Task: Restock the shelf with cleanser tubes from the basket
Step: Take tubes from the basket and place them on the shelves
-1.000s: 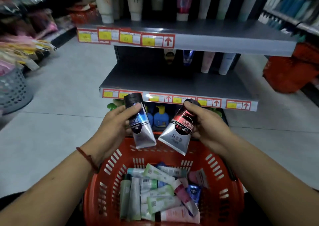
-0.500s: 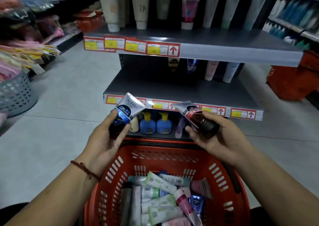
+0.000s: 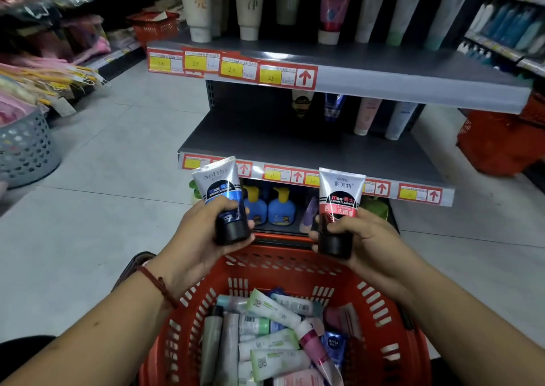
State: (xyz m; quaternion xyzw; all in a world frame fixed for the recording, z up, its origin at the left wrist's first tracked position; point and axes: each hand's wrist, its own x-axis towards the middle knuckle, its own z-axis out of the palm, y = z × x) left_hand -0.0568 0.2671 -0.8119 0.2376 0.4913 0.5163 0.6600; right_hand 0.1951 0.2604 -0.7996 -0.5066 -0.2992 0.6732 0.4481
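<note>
My left hand (image 3: 196, 238) grips a silver-and-blue cleanser tube (image 3: 219, 183) by its black cap, crimped end up. My right hand (image 3: 368, 241) grips a silver-and-red cleanser tube (image 3: 340, 192) the same way, cap down. Both tubes are upright above the far rim of the red basket (image 3: 380, 303), which holds several more tubes (image 3: 274, 335) lying in a heap. Ahead is the grey middle shelf (image 3: 265, 137), mostly bare, with a few tubes standing at its back right (image 3: 367, 117).
The top shelf (image 3: 383, 72) carries a row of tall tubes. Blue pump bottles (image 3: 277, 205) stand on the lowest shelf behind my hands. A grey perforated bin (image 3: 26, 149) sits on the floor at left, and another red basket (image 3: 498, 143) at right.
Both tubes have been turned from cap-up, through tilted, to cap-down and upright. The view has moved closer to the shelf.
</note>
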